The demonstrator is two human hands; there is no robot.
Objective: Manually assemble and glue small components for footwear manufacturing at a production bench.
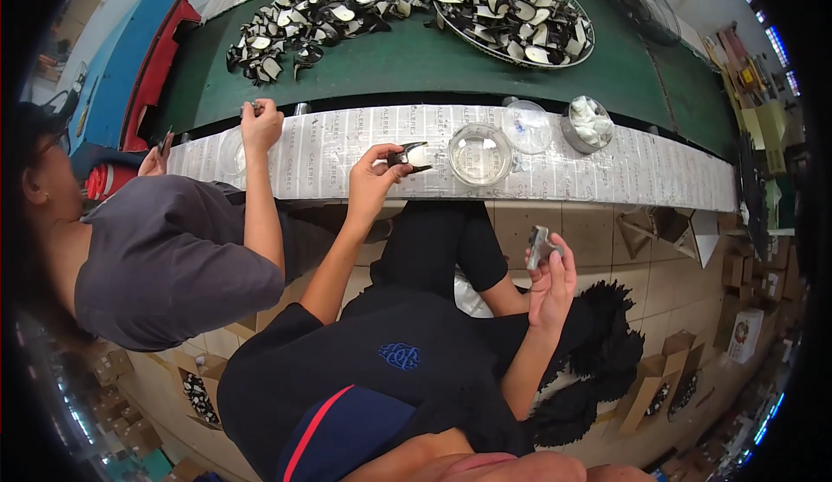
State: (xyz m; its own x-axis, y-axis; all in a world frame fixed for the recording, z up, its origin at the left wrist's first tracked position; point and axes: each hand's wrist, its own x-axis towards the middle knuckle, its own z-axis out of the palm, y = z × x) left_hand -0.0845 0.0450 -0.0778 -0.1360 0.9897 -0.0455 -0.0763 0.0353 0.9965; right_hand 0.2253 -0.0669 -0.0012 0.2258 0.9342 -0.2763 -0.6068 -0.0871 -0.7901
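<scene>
**L hand pinching 1 blk/wht piece over bench, R hand on grey wad**

Containers: 1 rd wire basket (555, 67) on the green surface (381, 61), heaped w/ blk/wht pcs. On the bench (321, 157): 1 clear rd dish (478, 159), see-through, can't tell if there's liquid in it; 1 shallower clear vessel (526, 127) just behind/right of it, contents unclear; 1 rd metal-look tin (591, 145) filled w/ white wads (589, 118), overlapping, no exact ct. A 3rd clear vessel (232, 153) sits by the co-worker (173, 257). Cardboard boxes on floor both sides, ≥1 per side w/ similar pcs.

Counts: 1 pc in L, 1 wad in R. Loose pile (303, 22) L of basket = dozens, too tangled to count; same for basket.

Hands: L hand (374, 172) has thumb + fingers closed on the blk/wht piece (412, 157), held just L of the clear dish. R hand (552, 287) is raised in front of bench, well apart from L, thumb + fingertips pinching the grey wad (542, 246).

Mat'ls: pc = glossy blk w/ pale curved inner face, pronged at the R end. Wad looks soft, crumpled, prob cloth. Bench top = whitish printed sheet, a bit wrinkled. Green surface flat, matte. Basket = thin wire, shallow.
</scene>
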